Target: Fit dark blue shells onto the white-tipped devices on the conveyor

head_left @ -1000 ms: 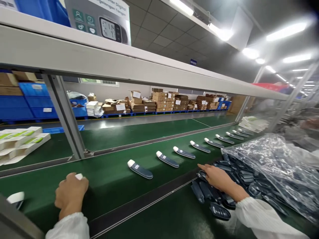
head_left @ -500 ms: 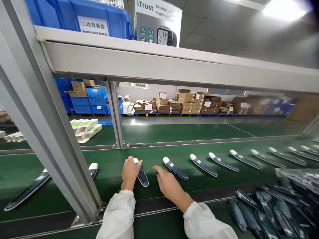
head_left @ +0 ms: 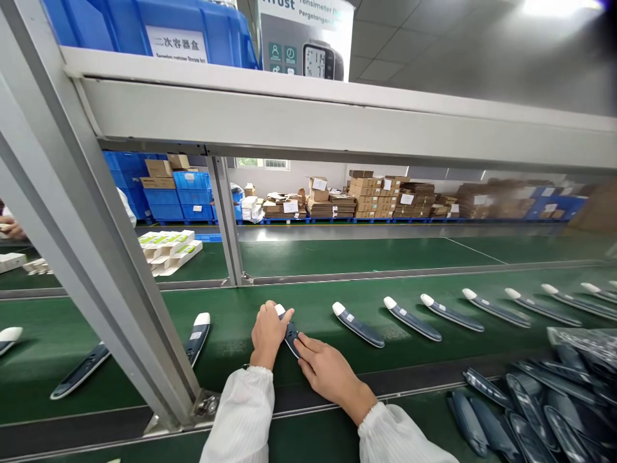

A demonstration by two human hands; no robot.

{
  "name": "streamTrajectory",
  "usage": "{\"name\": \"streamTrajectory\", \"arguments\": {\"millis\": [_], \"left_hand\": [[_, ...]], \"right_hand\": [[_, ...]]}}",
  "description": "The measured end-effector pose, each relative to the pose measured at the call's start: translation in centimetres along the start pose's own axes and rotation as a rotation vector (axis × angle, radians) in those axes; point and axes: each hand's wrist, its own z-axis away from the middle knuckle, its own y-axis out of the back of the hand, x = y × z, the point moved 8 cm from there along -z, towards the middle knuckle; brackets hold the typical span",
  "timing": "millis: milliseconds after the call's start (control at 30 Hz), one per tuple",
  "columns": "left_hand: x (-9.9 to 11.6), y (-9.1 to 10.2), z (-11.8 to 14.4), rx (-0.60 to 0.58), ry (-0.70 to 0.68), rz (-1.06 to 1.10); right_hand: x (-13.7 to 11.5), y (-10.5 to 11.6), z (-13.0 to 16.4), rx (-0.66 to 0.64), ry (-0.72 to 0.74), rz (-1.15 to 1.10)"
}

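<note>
A slim dark blue device with a white tip (head_left: 290,332) lies on the green conveyor belt (head_left: 337,350). My left hand (head_left: 268,333) grips its white end. My right hand (head_left: 325,370) lies over its lower end, fingers touching it. To the right, a row of several like devices (head_left: 357,324) lies evenly spaced on the belt. Left of the grey post, another device (head_left: 196,337) lies on the belt.
A slanted grey frame post (head_left: 91,257) stands at the left. Loose dark devices (head_left: 520,411) are piled on the near ledge at the right. White and green cartons (head_left: 168,251) sit on the far belt. An overhead shelf (head_left: 308,109) carries blue bins. A person's hand (head_left: 9,226) shows far left.
My right hand has come onto the lower end of the device that my left hand holds. The devices on the belt have shifted slightly to the right in view.
</note>
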Motion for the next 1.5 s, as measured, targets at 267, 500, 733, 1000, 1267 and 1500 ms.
{"name": "streamTrajectory", "arguments": {"millis": [267,500,733,1000,1267,1500], "left_hand": [[1.5,-0.7,0.4,-0.047,-0.068,0.041],[2.4,-1.9,0.5,-0.15,-0.084,0.165],[3.8,-3.7,1.2,-0.171,-0.109,0.177],[5.6,-5.1,2.1,-0.204,-0.139,0.202],[6.9,-2.9,1.3,-0.014,-0.262,0.252],[-1.4,5.1,-3.9,0.202,-0.091,-0.114]], "right_hand": [[0.8,0.7,0.6,0.0,-0.045,0.049],[1.6,1.7,1.7,0.007,-0.05,0.07],[3.0,1.7,2.6,-0.023,-0.146,0.074],[4.9,2.6,2.7,0.019,-0.252,0.061],[5.8,5.5,5.6,0.199,-0.346,0.087],[12.8,15.3,19.2,0.165,-0.828,0.259]]}}
